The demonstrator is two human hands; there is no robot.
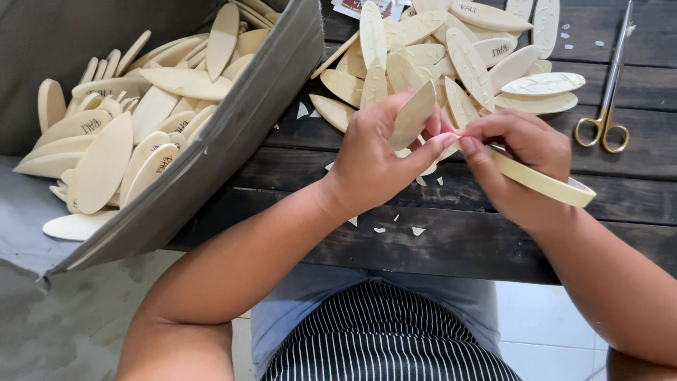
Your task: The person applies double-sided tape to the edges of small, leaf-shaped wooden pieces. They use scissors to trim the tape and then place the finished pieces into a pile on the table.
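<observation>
Your left hand (370, 159) pinches a pale leaf-shaped wooden piece (412, 116); your right hand (518, 159) grips a cream tape roll (543, 183). The grey cardboard box (233, 134) at the bench's left edge holds more pieces.

From my remote view: work surface is a dark wooden table (451, 243) of wide planks, grain and seams visible, finish worn. Its near edge runs across the lower frame. Below it at right, pale floor tiles (546, 317); at lower left, rough grey concrete floor (63, 317). Light is even and soft, daylight-like, with no hard shadows on the planks.
</observation>
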